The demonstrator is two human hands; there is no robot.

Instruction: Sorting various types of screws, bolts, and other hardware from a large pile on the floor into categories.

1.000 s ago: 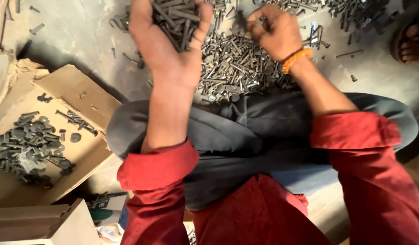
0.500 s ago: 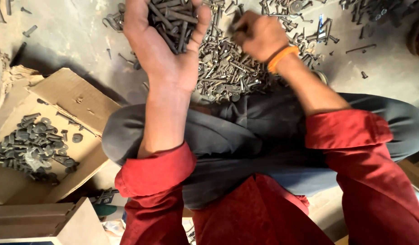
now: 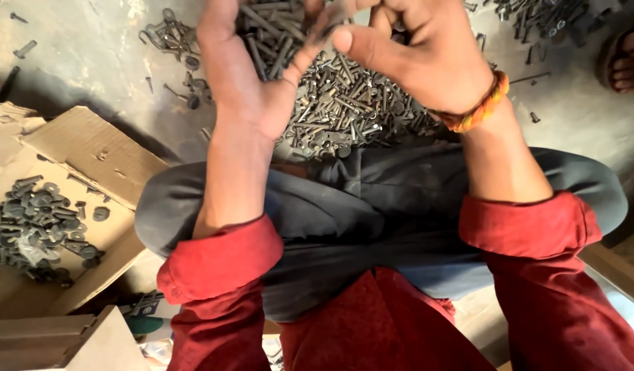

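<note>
My left hand (image 3: 251, 82) is raised palm up and cupped around a handful of dark bolts (image 3: 272, 31). My right hand (image 3: 427, 55), with an orange band (image 3: 478, 110) at the wrist, is right beside it. Its thumb and fingers are pinched together at the edge of the handful, on what looks like a single bolt. Below both hands a big pile of loose bolts (image 3: 351, 110) lies on the concrete floor, just past my grey-trousered knees.
An open cardboard box (image 3: 90, 148) at the left holds several dark bolts and washers (image 3: 35, 220). Loose hooks (image 3: 166, 34) lie on the floor at the upper left, and another heap of hardware (image 3: 536, 17) at the upper right. Another person's sandalled foot (image 3: 626, 58) shows at the right edge.
My right hand has lifted off the floor pile and swung left and up to meet my left hand. The left hand stays raised with its handful.
</note>
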